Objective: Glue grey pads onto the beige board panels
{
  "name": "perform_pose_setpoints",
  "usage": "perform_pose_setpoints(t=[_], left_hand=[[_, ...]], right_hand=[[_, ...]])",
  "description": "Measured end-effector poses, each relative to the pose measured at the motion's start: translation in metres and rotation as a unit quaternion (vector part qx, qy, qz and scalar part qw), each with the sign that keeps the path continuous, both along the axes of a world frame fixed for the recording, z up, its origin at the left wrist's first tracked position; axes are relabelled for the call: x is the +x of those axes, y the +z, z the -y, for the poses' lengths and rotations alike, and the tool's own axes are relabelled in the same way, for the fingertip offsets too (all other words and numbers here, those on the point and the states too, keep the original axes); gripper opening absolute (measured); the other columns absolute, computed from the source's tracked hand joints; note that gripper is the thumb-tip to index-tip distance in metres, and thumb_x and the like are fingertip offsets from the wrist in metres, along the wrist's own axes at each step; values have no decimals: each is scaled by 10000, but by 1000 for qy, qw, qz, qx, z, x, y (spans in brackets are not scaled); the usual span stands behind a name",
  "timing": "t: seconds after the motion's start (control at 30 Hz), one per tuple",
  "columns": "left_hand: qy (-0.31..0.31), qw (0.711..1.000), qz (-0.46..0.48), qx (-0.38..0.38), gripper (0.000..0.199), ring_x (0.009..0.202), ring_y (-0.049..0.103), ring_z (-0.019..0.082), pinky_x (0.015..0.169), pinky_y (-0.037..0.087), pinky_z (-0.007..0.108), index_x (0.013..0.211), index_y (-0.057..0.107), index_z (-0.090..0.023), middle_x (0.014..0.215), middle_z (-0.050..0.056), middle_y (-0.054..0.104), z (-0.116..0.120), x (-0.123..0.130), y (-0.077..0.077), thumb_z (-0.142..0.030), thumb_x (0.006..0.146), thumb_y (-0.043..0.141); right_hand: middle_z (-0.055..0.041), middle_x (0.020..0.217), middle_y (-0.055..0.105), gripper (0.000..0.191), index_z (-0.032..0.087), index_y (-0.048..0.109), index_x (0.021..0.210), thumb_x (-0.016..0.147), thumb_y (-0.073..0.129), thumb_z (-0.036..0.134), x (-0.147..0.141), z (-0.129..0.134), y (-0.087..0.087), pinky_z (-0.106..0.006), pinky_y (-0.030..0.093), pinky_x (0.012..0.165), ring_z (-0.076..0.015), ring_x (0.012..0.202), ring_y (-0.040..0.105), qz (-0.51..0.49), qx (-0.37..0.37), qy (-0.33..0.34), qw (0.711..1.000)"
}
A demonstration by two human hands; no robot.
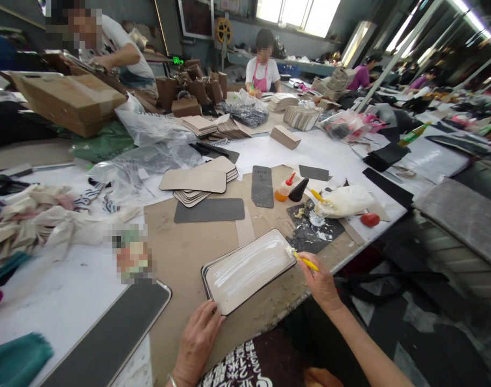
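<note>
A stack of beige rounded panels with dark edges (pixel 249 273) lies slanted on the brown board, its top panel streaked with white paste. My right hand (pixel 318 280) is closed around a yellow-handled brush (pixel 308 262), whose pasty tip touches the panel's right end. At the stack's near left corner, my left hand (pixel 199 336) rests with its fingertips on the edge, fingers close together and slightly bent. Beyond the stack, a dark sheet (pixel 320 231) carries clumps of white paste. A white bag (pixel 348 200) with paste at its mouth lies behind that sheet.
Beyond are a glue bottle with a red tip (pixel 284 189), a black cone (pixel 299 190), a grey panel (pixel 208 210) and more beige panels (pixel 193 181). A long dark panel (pixel 112 328) lies left. Crumpled cloth (pixel 35 217), plastic bags and several people are farther off.
</note>
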State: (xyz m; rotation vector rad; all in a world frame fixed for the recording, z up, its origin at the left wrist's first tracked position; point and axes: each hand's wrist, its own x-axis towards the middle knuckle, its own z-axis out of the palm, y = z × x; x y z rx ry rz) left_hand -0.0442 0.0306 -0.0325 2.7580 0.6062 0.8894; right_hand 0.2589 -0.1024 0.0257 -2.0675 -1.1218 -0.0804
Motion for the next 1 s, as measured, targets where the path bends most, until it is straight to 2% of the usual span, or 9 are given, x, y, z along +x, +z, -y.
perform_pose_setpoints(t=[0.13,0.27,0.43,0.57,0.63,0.73,0.8,0.9,1.0], left_hand=[[2,1000,6,14,191,914,608,170,813,542,288,906,641,-191,922,56,647,0,-1,0,-200,870,454],[3,1000,2,25,209,893,610,170,795,548,288,905,631,-179,908,60,644,-1,0,2,-213,884,425],[8,1000,-6,22,191,887,613,172,785,549,291,898,629,-182,907,56,643,0,1,6,-219,879,443],[9,1000,3,27,192,876,617,165,786,547,284,903,630,-182,907,57,647,-1,0,5,-215,879,442],[9,1000,1,28,197,883,618,164,791,545,280,908,632,-187,917,56,649,-1,-1,3,-219,881,440],[11,1000,-8,16,192,904,618,164,809,543,277,912,636,-193,931,53,650,-1,-1,2,-224,877,450],[16,1000,-10,2,183,912,617,161,815,543,277,912,637,-197,936,51,648,0,0,3,-219,873,459],[21,1000,1,-23,174,916,612,158,818,546,287,899,633,-184,930,57,640,2,2,7,-211,871,463],[20,999,6,-39,166,918,604,164,822,548,304,898,624,-157,918,72,630,2,3,9,-200,867,466]], right_hand=[[-68,919,652,184,235,608,946,869,467,326,-21,-4,-5,-411,499,821,-213,883,599,-5,-19,76,997],[-57,948,650,177,247,599,996,875,470,264,-39,-7,2,-368,514,814,-195,919,593,-53,-28,158,986],[-79,941,654,190,231,618,965,870,468,300,-31,-10,3,-439,493,834,-228,900,595,-23,-25,98,995],[-65,934,655,196,237,613,980,879,455,294,-22,-19,3,-392,499,824,-206,904,598,-41,-35,132,990],[-62,947,650,199,238,609,993,880,455,293,-12,-29,4,-369,497,829,-195,919,594,-37,-16,126,991],[-68,939,651,196,231,618,954,871,463,316,10,-47,3,-383,488,834,-205,908,593,0,-1,103,995],[-69,918,655,196,227,622,928,869,464,327,17,-58,-1,-398,488,823,-214,887,595,21,-20,121,992],[-76,943,646,189,215,606,968,882,451,283,0,-70,-6,-408,483,832,-217,910,580,27,-45,177,983],[-82,975,627,195,211,576,1029,889,441,205,-44,-77,-4,-397,480,844,-210,944,560,0,-44,256,966]])
